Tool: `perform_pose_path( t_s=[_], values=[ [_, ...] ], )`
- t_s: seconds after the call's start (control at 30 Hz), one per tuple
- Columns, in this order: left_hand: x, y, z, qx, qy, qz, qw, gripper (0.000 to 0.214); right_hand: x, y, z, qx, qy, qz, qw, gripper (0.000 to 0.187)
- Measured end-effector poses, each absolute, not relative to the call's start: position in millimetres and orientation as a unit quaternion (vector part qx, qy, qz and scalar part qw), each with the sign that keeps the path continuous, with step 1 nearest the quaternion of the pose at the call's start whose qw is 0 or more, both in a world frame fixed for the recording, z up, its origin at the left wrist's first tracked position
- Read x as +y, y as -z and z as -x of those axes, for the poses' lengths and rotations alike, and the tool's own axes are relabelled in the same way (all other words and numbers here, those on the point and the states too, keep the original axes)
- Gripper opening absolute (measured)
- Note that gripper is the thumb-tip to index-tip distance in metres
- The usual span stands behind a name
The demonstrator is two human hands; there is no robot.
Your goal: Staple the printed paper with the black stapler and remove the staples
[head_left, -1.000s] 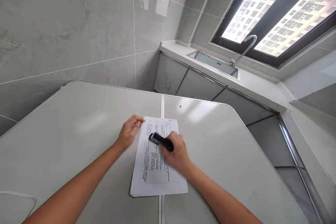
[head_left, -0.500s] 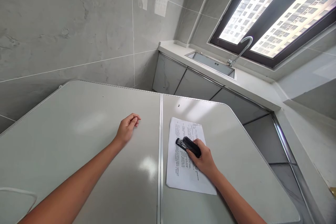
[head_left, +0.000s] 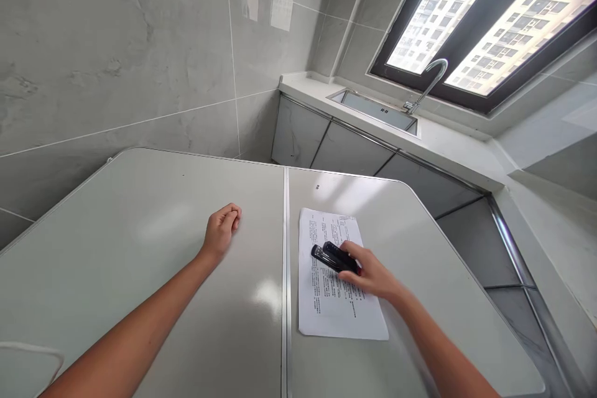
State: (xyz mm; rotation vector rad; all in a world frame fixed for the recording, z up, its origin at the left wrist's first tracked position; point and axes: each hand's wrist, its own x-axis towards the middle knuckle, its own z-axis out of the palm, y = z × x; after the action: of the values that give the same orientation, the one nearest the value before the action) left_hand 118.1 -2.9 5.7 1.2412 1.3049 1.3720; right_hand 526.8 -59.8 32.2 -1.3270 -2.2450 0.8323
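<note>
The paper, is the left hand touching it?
No, the left hand rests curled on the table, across the seam from the paper, where the right hand holds a stapler.

Black stapler [head_left: 332,257], probably, atop printed sheet [head_left: 336,317]

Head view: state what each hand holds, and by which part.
The right hand grips a black stapler by its rear end, over the printed sheet. The left hand holds nothing; it rests curled on the table.
</note>
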Motion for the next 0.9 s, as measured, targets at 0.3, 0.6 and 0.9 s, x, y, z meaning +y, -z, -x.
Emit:
perform_pose_path(
  t_s=[0.3,0.6,0.9],
  values=[
    [0,-7,-113,0.494,-0.603,-0.449,0.436,0.02,44,-29,-590,-0.551,-0.275,0.585,0.528,0.05],
    [1,-12,-108,0.341,-0.611,-0.353,0.62,0.032,71,18,-583,-0.502,-0.314,0.562,0.577,0.058],
    [3,3,-83,0.367,-0.624,-0.302,0.62,0.053,64,11,-587,-0.535,-0.527,0.457,0.477,0.069]
  ],
)
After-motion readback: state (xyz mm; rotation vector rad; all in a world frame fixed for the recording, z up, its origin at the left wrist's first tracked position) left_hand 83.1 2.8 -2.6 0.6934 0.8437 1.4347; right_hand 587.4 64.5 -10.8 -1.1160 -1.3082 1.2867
